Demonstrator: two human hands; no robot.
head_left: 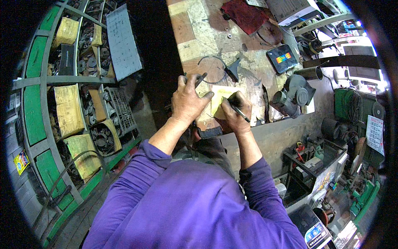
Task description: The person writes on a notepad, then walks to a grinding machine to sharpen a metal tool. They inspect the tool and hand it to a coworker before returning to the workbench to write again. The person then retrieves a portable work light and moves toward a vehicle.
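A small yellow sheet of paper (222,92) lies near the front edge of a worn wooden bench. Over it, my right hand (237,113) is closed around a dark pen (241,114), whose back end points down to the right; the hand hides its tip. My left hand (188,101) rests at the paper's left side with the fingers spread and the thumb reaching the paper's edge. A short dark stick-like piece (201,79) shows at its fingertips; whether the fingers grip it I cannot tell. Just beyond the paper lies a black wedge-shaped tool (233,69).
On the bench (195,25) are a red cloth (246,15), a flat black case (282,58), two small rings and a grey cylindrical metal machine part (292,97). Shelving with green panels (36,114) and parts bins stands left. Machinery and an open metal frame (309,174) stand right.
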